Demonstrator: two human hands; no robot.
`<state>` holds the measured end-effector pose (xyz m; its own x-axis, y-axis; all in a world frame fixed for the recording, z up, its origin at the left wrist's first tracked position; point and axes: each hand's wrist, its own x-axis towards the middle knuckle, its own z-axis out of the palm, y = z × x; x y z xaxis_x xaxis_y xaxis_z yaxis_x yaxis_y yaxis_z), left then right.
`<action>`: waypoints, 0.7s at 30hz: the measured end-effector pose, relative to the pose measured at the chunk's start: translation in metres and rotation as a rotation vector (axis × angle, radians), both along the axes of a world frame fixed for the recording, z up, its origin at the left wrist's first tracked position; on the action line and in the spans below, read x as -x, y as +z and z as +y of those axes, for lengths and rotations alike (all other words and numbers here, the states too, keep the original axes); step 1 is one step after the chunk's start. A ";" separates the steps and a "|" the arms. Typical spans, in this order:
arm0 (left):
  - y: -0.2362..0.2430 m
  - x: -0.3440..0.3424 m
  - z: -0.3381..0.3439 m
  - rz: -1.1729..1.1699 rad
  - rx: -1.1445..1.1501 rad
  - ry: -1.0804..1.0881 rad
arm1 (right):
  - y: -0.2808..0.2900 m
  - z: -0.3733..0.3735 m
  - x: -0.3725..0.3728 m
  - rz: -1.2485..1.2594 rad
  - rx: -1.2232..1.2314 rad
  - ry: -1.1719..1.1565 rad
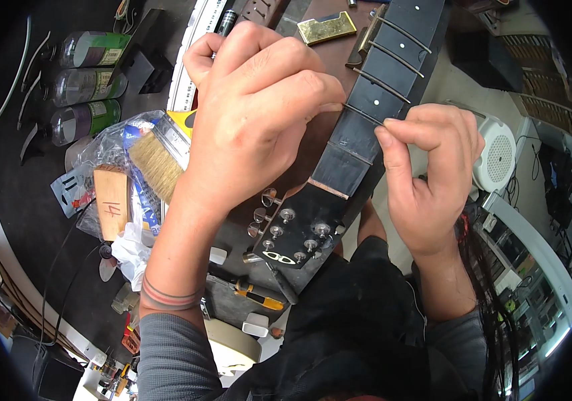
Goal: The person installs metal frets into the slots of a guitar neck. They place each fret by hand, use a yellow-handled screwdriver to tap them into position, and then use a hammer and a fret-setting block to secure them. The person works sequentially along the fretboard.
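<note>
A dark guitar neck [376, 102] runs from the top of the view down to its black headstock [299, 220], which carries silver tuning pegs. Several fret wires lie across the fretboard, their ends sticking out past its edges. Over one fret wire [364, 114] my two hands meet from either side. My left hand [252, 113] is curled, its fingertips at that wire's left end. At the right end, thumb and forefinger of my right hand [430, 154] pinch it. Toward the headstock, the fretboard has bare slots and a copper-coloured strip [328, 188] at its end.
A wide brush [158, 159], a wooden block [112, 200] and crumpled plastic lie left of my forearm. Green-labelled bottles [95, 50] stand farther left. A brass-coloured block [327, 29] sits beside the neck. Near the headstock are a yellow-handled tool [259, 296] and a hammer [279, 279].
</note>
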<state>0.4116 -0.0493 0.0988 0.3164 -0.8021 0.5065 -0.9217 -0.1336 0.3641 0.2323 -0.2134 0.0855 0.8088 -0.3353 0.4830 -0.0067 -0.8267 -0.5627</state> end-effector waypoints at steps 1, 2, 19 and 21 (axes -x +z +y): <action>0.000 0.001 0.002 0.007 -0.011 -0.008 | 0.000 0.001 0.001 0.008 0.000 0.010; 0.000 0.003 0.006 0.014 -0.021 -0.016 | 0.000 0.002 0.002 0.018 -0.001 0.022; 0.004 0.000 0.007 0.040 -0.032 -0.011 | 0.007 0.005 0.001 0.055 -0.001 0.029; 0.014 0.008 0.018 0.033 -0.094 -0.028 | 0.013 0.011 0.011 0.082 -0.029 0.055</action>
